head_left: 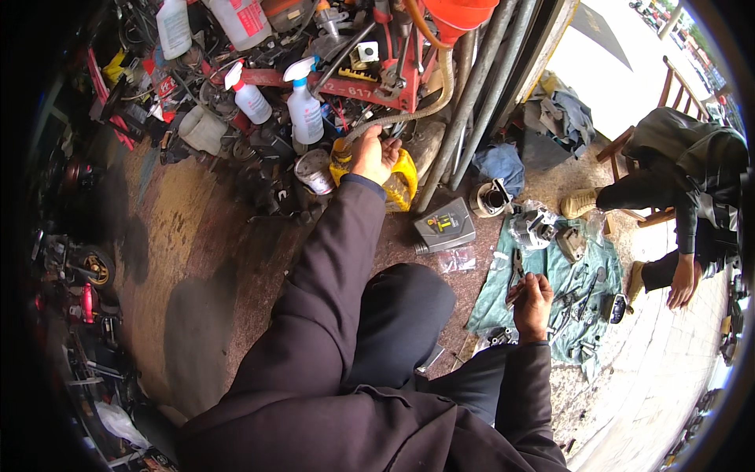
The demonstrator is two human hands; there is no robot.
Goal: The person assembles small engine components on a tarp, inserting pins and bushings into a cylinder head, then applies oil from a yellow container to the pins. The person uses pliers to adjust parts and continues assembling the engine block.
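My left hand [373, 157] reaches far forward, its fingers curled round the lower end of a ribbed grey hose [409, 112]. That hose runs down from an orange funnel [460, 17] into the mouth of a yellow jug [403, 185]; the hand covers part of the jug. Off to the right, my right hand [534, 305] is closed on what looks like pliers [517, 270], dark with reddish handles. It hangs above a green cloth [491, 303] strewn with metal parts and small tools. A silver engine part [535, 230] rests on the cloth's far side.
Two spray bottles, one with a red-and-white head [252, 102] and one blue-and-white [305, 114], stand among clutter. A grey box [446, 226] and a round metal part [491, 199] lie ahead. Metal pipes [480, 94] lean nearby. Another person [684, 181] sits at the right.
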